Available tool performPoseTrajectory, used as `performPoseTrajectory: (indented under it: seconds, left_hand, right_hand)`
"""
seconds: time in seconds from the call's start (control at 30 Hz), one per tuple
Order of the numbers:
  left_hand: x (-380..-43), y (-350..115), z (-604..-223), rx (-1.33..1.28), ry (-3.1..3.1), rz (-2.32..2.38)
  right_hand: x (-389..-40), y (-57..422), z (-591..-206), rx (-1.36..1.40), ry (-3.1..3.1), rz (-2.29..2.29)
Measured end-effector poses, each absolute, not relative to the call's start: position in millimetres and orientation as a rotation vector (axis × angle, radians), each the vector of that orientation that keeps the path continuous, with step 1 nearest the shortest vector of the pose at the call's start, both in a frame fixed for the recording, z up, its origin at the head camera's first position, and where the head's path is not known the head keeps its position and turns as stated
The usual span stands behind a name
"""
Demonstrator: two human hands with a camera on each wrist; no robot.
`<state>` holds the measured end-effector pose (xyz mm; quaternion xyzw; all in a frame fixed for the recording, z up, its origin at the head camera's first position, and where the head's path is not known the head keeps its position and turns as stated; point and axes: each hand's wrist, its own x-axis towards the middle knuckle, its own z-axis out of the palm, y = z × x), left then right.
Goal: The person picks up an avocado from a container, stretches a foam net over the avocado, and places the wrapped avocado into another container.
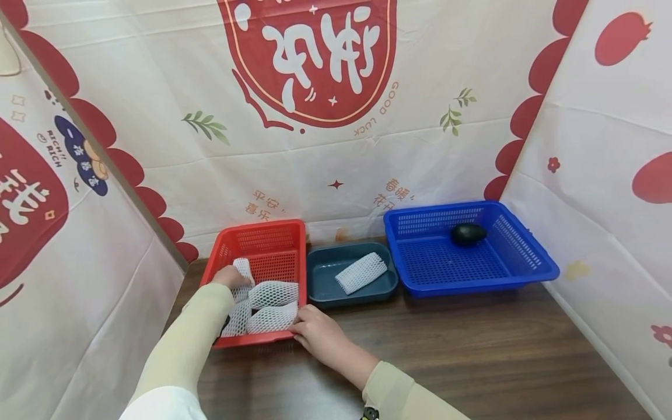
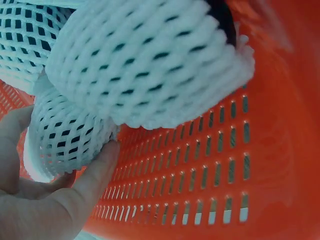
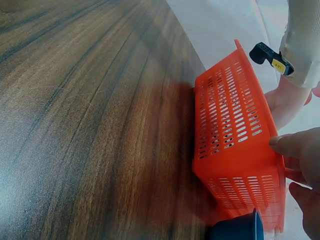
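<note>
In the head view, a red plastic basket [image 1: 262, 338] holds several pieces in white foam net sleeves [image 1: 274, 293], some with dark contents showing through. My left hand [image 1: 231, 276] reaches into its left side. Up close in the left wrist view, the thumb and fingers curl round one net-sleeved piece [image 2: 70, 130]; a larger sleeved piece [image 2: 150, 65] lies beside it with a dark end showing. At the basket's front right corner, my right hand [image 1: 322, 335] pinches the rim, thumb outside and fingers over the edge in the right wrist view.
Right of the red basket stands a dark teal tray [image 1: 322, 277] with a flat-looking white foam net sleeve [image 1: 362, 272] in it. Farther right, a blue basket [image 1: 446, 287] holds a dark, avocado-like fruit [image 1: 468, 234]. Printed cloth walls [image 1: 336, 157] enclose the wooden table [image 1: 446, 344].
</note>
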<state>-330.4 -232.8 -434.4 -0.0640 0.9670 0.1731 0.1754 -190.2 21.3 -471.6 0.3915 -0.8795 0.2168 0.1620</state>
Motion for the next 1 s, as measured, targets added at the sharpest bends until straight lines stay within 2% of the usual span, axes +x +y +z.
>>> performPoseTrajectory:
  seconds: [0.13,0.43,0.83,1.0]
  left_hand:
    - [-331.3,-230.9,-433.5,-0.149,2.747,0.388]
    - [-333.6,-232.6,-442.6,-0.253,2.758,0.406]
    - [-345.1,-235.9,-469.7,-0.351,2.681,0.387]
    - [-345.3,-233.3,-462.8,-0.322,2.64,0.298]
  right_hand:
    - [-189.3,20.7,-471.4,1.119,-2.51,0.642]
    - [-187.5,19.5,-471.5,1.128,-2.475,0.656]
    - [-184.5,15.0,-474.5,1.128,-2.482,0.659]
    - [-183.8,14.9,-474.4,1.106,-2.47,0.649]
